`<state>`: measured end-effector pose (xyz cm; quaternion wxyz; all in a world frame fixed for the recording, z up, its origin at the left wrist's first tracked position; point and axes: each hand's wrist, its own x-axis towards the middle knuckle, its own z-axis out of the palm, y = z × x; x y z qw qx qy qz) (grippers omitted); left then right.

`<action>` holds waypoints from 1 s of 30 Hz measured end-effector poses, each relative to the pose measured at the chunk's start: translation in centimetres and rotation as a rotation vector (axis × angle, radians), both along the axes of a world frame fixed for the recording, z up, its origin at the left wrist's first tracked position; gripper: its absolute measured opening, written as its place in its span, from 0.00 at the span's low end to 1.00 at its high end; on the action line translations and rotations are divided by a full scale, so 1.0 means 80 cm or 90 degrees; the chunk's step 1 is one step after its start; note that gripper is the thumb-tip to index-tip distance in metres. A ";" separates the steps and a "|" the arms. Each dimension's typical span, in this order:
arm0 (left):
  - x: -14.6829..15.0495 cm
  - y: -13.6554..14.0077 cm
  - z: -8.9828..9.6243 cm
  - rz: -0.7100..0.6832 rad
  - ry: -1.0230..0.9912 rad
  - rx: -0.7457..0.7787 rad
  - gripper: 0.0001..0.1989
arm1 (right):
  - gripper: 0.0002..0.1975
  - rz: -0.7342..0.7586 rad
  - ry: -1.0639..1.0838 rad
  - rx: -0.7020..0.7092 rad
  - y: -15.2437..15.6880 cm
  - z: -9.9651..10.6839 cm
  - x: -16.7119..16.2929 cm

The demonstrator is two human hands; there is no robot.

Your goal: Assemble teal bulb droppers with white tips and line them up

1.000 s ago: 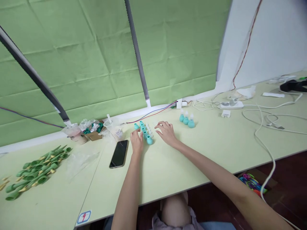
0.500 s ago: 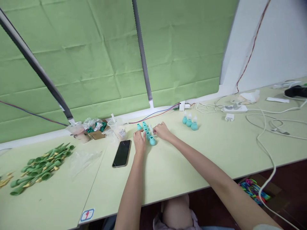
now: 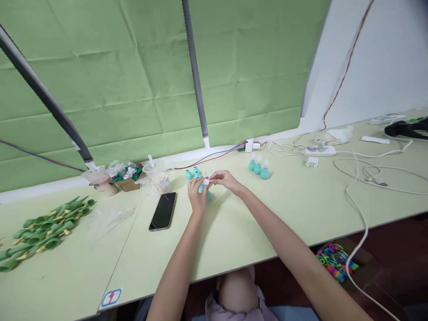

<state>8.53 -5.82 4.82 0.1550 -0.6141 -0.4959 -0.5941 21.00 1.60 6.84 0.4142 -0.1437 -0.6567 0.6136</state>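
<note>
My left hand (image 3: 197,196) and my right hand (image 3: 226,181) meet above the table, fingertips pinched together on a small white plastic piece (image 3: 206,182). Its exact shape is too small to make out. Partly hidden behind and below the hands stand several turquoise bulb-shaped bottles, with one open-necked bottle (image 3: 189,174) in plain sight at the back left. Off to the right, 3 turquoise bottles with white pointed tops stand in a slanting row, the nearest bottle (image 3: 264,173) upright like the others.
A black phone (image 3: 162,211) lies left of my hands. Behind it are a plastic drink cup (image 3: 157,176) and a small cardboard box (image 3: 129,183). Green tubular pieces (image 3: 50,229) lie at far left. White cables and a power strip (image 3: 319,151) spread across the right.
My hands have come together above the turquoise bottles, and a small white piece now shows between their fingertips. The view has shifted slightly.
</note>
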 end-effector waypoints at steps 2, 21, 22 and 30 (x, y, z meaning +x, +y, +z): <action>0.003 -0.003 0.001 0.013 0.034 0.025 0.08 | 0.13 0.026 0.002 -0.013 0.002 -0.001 0.003; -0.065 0.015 -0.011 0.194 -0.491 -0.052 0.15 | 0.11 -0.339 -0.582 0.394 0.037 0.000 -0.005; -0.074 0.017 -0.015 0.216 -0.497 -0.066 0.15 | 0.11 -0.372 -0.665 0.472 0.042 0.001 -0.011; -0.065 0.018 -0.023 0.178 -0.456 -0.103 0.14 | 0.12 -0.416 -0.862 0.634 0.066 -0.006 -0.072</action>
